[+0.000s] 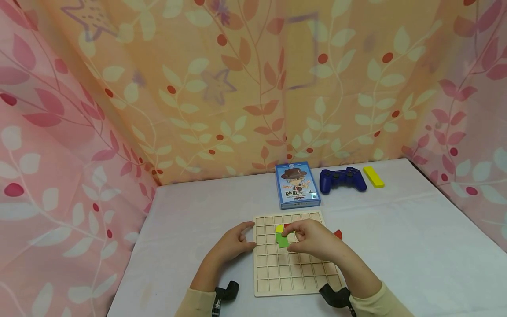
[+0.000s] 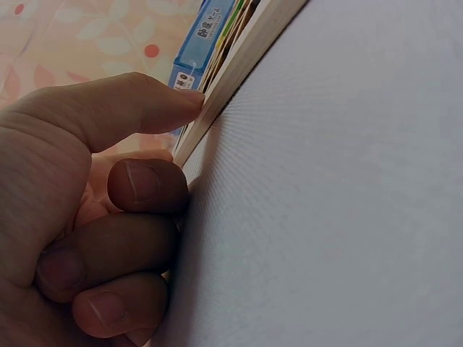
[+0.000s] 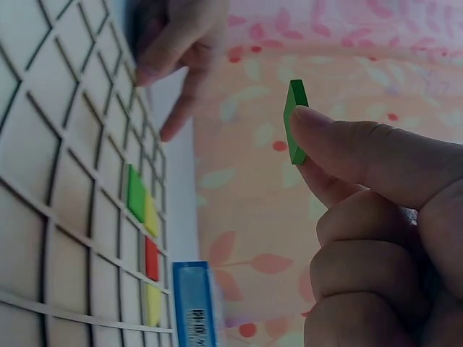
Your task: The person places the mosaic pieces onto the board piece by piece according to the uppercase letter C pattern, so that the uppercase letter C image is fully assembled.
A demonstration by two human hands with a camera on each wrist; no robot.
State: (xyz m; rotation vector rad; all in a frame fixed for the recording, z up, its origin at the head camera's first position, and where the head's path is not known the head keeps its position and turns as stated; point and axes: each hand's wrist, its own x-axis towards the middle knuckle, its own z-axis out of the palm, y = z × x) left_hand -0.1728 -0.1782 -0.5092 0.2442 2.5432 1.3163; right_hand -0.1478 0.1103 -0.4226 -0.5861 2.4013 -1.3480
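Observation:
My right hand (image 1: 314,240) pinches a green square tile (image 3: 294,123) between thumb and index finger, above the wooden grid board (image 1: 273,284). Its other fingers are curled in the right wrist view. A green tile (image 3: 136,193), a yellow tile (image 3: 150,213), a red tile (image 3: 151,259) and another yellow tile (image 3: 153,303) lie in cells of the board. At the board's left edge, my left hand (image 1: 231,242) touches the rim with thumb and index fingertips, the other fingers folded in. The right hand partly covers the tiles in the head view.
Behind the board lies a blue game box (image 1: 299,187), with a blue game controller (image 1: 343,179) and a yellow bar (image 1: 373,177) to its right. A red piece (image 1: 338,234) shows past the right wrist. Patterned curtains (image 1: 245,88) enclose the white tabletop (image 1: 190,220).

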